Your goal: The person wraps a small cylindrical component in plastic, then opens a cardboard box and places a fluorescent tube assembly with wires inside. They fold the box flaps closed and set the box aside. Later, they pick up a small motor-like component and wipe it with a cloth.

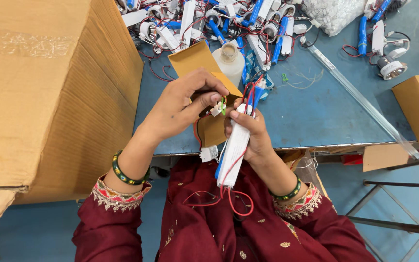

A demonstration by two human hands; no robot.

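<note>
My left hand (180,104): raised over the bench edge, thumb and forefinger pinched together on a small white connector (216,110) w/ a green tab.
My right hand (248,131): closed round the top of a long white driver unit (233,150), held upright-ish, lower end over my lap.
Hands: close together, nearly touching at the fingertips.
Wires: red leads (224,196) loop loose from the unit's bottom end onto my maroon sleeve/lap; red & blue leads sprout at the top by my fingers.
Risk 1, my guess: pulling the connector sideways could strain or snap its thin leads, since my grip is only on the plug.
Risk 2: the dangling red loop may snag on my clothing or bangle (287,193) if I lift the unit.
Risk 3: the small brown box (197,60) sits open just behind my hands, beside a plastic bottle (230,59); a jerk could knock either.
Nearby: big cardboard carton (49,87) at left, blue bench (316,106), pile of similar units (219,22) at the far edge.
</note>
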